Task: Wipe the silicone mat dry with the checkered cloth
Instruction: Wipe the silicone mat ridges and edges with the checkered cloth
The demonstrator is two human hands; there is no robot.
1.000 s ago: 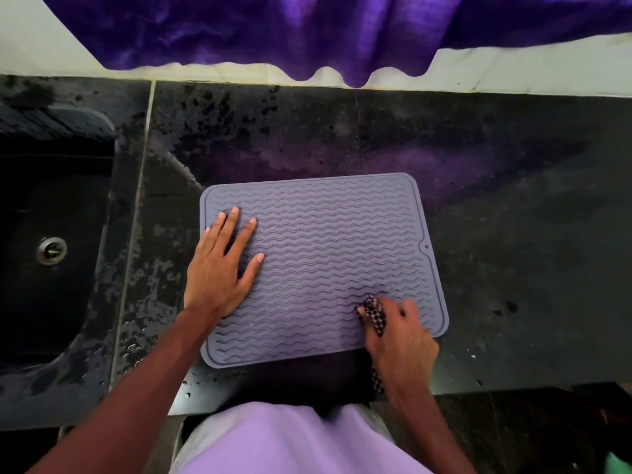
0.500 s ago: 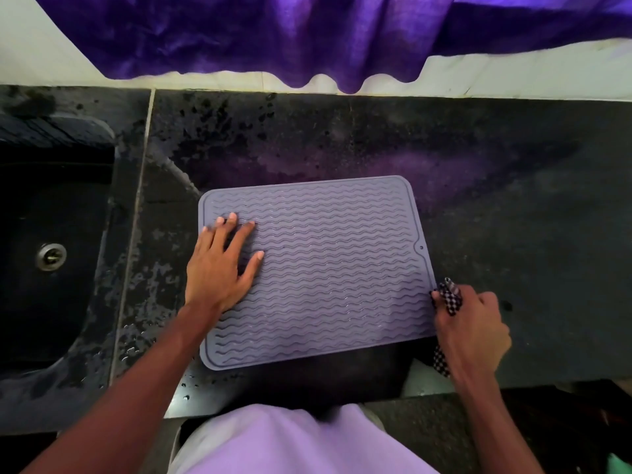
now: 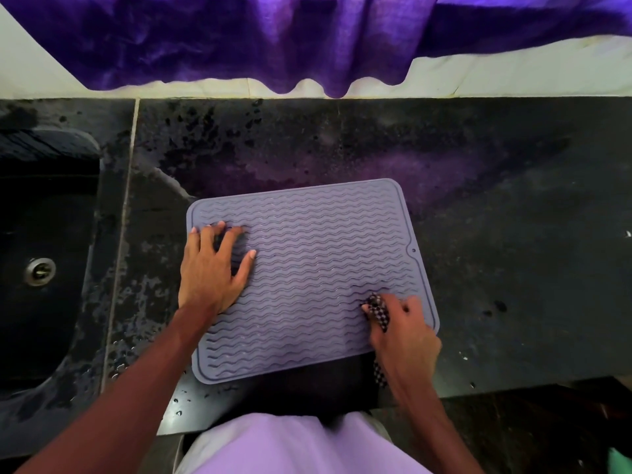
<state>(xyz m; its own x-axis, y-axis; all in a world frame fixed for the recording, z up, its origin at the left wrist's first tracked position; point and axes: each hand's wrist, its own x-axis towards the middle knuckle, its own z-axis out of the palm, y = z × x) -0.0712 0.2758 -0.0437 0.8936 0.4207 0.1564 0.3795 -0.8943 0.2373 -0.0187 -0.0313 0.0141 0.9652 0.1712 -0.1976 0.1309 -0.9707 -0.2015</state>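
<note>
A grey-lilac silicone mat (image 3: 314, 268) with wavy ridges lies flat on the dark stone counter. My left hand (image 3: 213, 268) presses flat on the mat's left part, fingers spread. My right hand (image 3: 402, 331) is at the mat's near right corner, closed around a bunched black-and-white checkered cloth (image 3: 378, 311). The cloth's front end touches the mat; a tail of it hangs down below my wrist, and most of it is hidden by my fingers.
A dark sink (image 3: 41, 268) with a metal drain lies to the left. The counter (image 3: 513, 268) is wet in patches, with droplets left of the mat. A purple curtain (image 3: 273, 39) hangs over the back wall. The counter's front edge runs just below the mat.
My right hand with the cloth moved right, off the mat's right edge, then came back left onto the near right corner. The left hand stayed pressed in place.
</note>
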